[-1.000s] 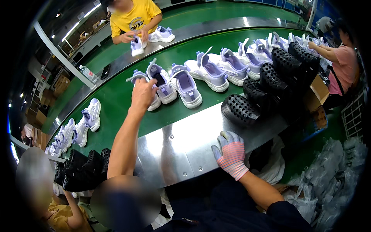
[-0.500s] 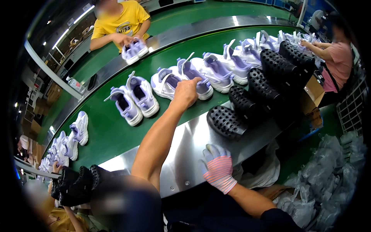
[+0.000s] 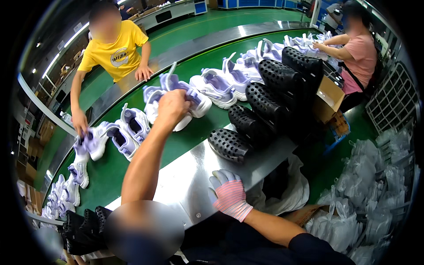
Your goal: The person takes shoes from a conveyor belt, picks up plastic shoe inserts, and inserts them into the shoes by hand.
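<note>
My bare left hand (image 3: pixel 173 106) stretches out over the green conveyor belt (image 3: pixel 187 142) and grips a white and lilac sneaker (image 3: pixel 197 100) by its upper. Its partner (image 3: pixel 152 102) lies just to the left. My right hand (image 3: pixel 227 193), in a pink and white striped glove, rests flat on the steel ledge (image 3: pixel 183 185) in front of the belt and holds nothing. A black perforated sole (image 3: pixel 229 144) lies just beyond its fingers.
More lilac sneakers line the belt. Black soles (image 3: pixel 269 95) stack rightward toward a cardboard box (image 3: pixel 329 96). A person in yellow (image 3: pixel 115 49) touches a sneaker (image 3: pixel 90 140) at left. A person in pink (image 3: pixel 358 53) works far right. Plastic bags (image 3: pixel 380 194) pile at lower right.
The sneakers have slid leftward in view. My left hand has closed on a pair further along the row. The person in yellow now reaches down to a pair at the left. My right hand stays put.
</note>
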A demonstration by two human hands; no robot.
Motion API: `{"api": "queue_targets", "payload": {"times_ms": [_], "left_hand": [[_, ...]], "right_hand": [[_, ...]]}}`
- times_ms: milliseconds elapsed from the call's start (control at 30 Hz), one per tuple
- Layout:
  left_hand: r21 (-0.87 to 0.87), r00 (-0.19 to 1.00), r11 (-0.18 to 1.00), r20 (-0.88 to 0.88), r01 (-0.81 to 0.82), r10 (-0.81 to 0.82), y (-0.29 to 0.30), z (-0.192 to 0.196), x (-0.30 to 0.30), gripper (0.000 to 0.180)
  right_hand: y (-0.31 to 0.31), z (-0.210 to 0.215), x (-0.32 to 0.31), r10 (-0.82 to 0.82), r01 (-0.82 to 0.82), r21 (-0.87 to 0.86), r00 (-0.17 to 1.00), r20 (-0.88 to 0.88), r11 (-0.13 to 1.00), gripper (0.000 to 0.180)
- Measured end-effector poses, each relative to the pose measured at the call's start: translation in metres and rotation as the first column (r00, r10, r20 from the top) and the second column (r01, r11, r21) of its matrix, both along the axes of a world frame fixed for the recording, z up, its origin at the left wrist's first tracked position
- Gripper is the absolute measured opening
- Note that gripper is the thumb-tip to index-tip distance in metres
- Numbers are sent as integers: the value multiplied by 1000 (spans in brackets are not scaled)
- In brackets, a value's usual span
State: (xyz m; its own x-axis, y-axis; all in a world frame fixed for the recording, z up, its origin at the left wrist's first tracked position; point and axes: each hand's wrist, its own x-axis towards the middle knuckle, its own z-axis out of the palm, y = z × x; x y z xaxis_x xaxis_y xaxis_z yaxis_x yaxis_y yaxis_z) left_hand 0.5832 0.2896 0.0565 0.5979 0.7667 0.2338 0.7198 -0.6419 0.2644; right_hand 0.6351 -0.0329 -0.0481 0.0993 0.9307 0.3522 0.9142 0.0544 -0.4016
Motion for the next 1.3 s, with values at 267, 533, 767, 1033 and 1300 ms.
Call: {"api": "queue_targets", "payload": {"times_ms": [267,533,767,1033,1300], "left_hand": [[147,993,984,-75,102,-91,-186,82,-96,19],[-160,996,984,-33,-83,79,-327,10,-170,68],[58,961,981,222,-184,167,-339,33,-186,40],[167,933,986,358,-27,-35,-330,75,-159,51],[-446,858,733,303,513,-416,-329,92,-137,72]], "right_hand": [[-44,55,45,231,-70,468,927,-295,881,20],[34,180,231,-496,324,579,853,164,748,60],[58,191,254,-555,411,396,737,386,821,50],[14,249,179,-289,14,604,887,360,797,37],[-62,232,77,765,-764,-65,644,-15,642,42]]}}
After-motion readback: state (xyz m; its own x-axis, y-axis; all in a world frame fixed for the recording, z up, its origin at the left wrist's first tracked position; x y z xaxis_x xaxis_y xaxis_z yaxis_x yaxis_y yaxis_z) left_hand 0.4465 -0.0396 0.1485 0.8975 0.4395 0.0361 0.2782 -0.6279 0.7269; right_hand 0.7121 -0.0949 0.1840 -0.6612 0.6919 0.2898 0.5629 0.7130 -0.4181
